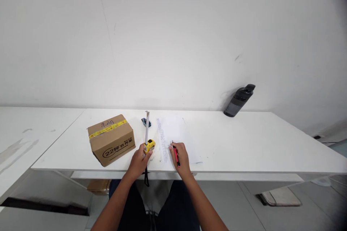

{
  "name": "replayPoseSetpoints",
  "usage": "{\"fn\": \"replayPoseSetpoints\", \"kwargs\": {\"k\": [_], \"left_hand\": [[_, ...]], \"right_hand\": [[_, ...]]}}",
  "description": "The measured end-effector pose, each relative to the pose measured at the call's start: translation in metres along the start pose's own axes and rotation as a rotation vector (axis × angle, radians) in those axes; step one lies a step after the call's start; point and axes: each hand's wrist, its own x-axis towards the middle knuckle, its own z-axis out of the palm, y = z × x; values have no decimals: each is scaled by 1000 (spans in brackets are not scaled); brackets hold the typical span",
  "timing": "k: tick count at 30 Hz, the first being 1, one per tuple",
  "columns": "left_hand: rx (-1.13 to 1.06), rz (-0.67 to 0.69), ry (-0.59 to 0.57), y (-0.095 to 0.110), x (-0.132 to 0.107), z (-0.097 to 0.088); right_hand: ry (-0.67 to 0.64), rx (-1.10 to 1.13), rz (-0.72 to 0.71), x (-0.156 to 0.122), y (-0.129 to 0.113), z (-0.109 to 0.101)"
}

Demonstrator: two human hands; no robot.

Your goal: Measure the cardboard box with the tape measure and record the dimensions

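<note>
My left hand (140,162) is closed around a yellow tape measure (149,146), whose metal blade (147,128) sticks out away from me. A black wrist strap (146,178) hangs from it over the table edge. In my right hand (181,158) is a red and black pen (176,155), its tip at the white paper (189,148). The paper lies flat, with handwriting or print along its left side too small to read. Left of my left hand stands a closed cardboard box (111,139) with yellow tape across its top.
A small dark blue object (145,122) lies behind the tape blade. A dark bottle (239,101) stands at the back right near the wall. The white table (244,148) ends close to my lap; another box (98,186) is below it.
</note>
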Motion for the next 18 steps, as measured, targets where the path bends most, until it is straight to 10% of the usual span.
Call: {"fn": "replayPoseSetpoints", "kwargs": {"k": [9, 18], "left_hand": [[19, 18, -21, 0, -1, -2], [23, 19, -36, 1, 0, -2]], "right_hand": [[-165, 117, 276, -1, 3, -2], [-215, 40, 231, 0, 6, 3]]}}
